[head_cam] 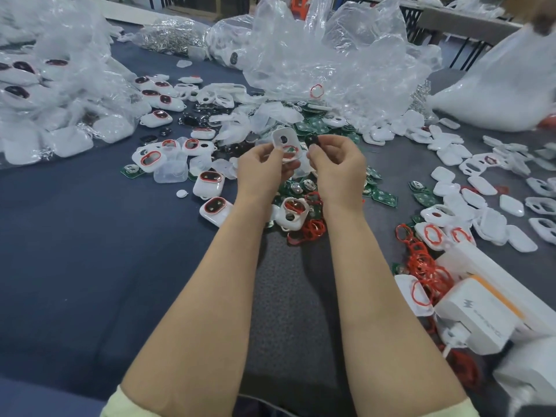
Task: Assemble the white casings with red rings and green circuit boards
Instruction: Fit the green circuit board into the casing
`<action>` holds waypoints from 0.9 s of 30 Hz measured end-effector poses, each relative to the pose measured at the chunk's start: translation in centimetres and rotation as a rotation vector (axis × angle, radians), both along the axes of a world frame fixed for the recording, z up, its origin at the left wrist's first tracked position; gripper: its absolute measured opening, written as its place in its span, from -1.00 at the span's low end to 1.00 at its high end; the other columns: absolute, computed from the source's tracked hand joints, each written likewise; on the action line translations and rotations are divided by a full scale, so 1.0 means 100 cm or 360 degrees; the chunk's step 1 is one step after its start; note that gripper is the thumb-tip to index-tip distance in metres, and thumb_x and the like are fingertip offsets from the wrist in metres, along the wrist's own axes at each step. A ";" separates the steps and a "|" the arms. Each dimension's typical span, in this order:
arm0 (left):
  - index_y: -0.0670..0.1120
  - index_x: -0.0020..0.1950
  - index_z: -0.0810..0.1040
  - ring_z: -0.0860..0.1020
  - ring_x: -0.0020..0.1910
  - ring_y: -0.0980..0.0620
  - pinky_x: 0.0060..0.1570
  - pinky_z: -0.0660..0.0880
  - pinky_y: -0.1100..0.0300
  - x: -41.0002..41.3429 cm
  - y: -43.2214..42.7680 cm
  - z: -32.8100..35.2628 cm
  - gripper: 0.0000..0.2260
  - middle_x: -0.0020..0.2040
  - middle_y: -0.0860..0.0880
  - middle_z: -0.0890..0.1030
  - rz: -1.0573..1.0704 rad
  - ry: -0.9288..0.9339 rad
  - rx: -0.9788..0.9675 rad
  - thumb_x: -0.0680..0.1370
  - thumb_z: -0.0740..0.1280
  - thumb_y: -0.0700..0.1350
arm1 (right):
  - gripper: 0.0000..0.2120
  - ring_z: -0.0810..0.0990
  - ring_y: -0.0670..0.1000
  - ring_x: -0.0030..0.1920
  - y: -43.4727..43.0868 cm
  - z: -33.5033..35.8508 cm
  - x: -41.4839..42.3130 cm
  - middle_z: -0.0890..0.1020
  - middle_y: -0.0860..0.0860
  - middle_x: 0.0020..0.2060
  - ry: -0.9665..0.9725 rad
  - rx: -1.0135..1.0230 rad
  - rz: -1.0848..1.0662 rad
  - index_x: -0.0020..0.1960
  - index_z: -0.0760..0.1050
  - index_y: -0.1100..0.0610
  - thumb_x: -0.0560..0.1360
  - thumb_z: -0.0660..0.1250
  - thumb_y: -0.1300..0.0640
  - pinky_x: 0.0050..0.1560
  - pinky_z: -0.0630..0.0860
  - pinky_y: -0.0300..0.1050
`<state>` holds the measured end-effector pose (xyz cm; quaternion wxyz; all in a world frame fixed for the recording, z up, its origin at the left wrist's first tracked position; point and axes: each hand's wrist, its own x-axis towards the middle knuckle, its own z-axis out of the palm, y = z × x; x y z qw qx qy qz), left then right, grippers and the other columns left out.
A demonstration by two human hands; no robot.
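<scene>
My left hand (264,168) holds a white casing (285,142) upright above the table; a red ring and a bit of green board show in its lower opening. My right hand (337,161) pinches a small dark part (313,140) just right of the casing. Under my wrists lie green circuit boards (383,196), loose red rings (313,228) and another white casing (291,212) with a red ring in it. Finished casings with red rings (210,183) lie to the left.
Crumpled clear plastic bags (331,61) heap at the back. More bagged white casings (45,94) sit far left. Empty white shells (487,206) spread on the right beside a red ring pile (421,260). A white charger box (478,314) lies near right.
</scene>
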<state>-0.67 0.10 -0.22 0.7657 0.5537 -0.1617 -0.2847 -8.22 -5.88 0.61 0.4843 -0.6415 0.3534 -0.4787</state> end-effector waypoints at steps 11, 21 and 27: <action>-0.24 0.09 0.55 0.60 -0.27 0.07 -0.16 0.58 0.23 -0.001 0.002 0.002 -0.84 -0.22 -0.06 0.61 -0.0030 -0.0057 0.0002 0.62 0.22 -0.21 | -0.90 0.57 -0.06 -0.02 0.012 -0.002 0.003 0.63 0.03 -0.06 0.0321 -0.0751 0.0024 -0.07 0.62 0.23 0.46 0.35 0.33 0.05 0.52 -0.18; -0.25 0.11 0.52 0.64 -0.14 0.02 -0.01 0.61 0.14 -0.005 0.003 0.001 -0.86 0.00 -0.24 0.63 0.0035 -0.0303 0.0078 0.56 0.30 -0.30 | -0.90 0.55 -0.16 -0.14 0.010 -0.002 0.003 0.55 0.10 0.05 0.0204 -0.0445 0.0000 0.01 0.55 0.18 0.51 0.32 0.26 -0.12 0.47 -0.43; -0.07 -0.03 0.51 0.63 0.02 -0.17 0.12 0.55 -0.11 -0.006 0.002 -0.001 -0.87 0.00 -0.21 0.65 0.0003 -0.0563 0.0241 0.54 0.30 -0.30 | -0.97 0.61 0.03 -0.06 0.004 -0.002 0.002 0.61 -0.02 -0.16 0.0319 -0.0218 0.0106 -0.06 0.53 0.11 0.53 0.32 0.21 0.04 0.54 -0.06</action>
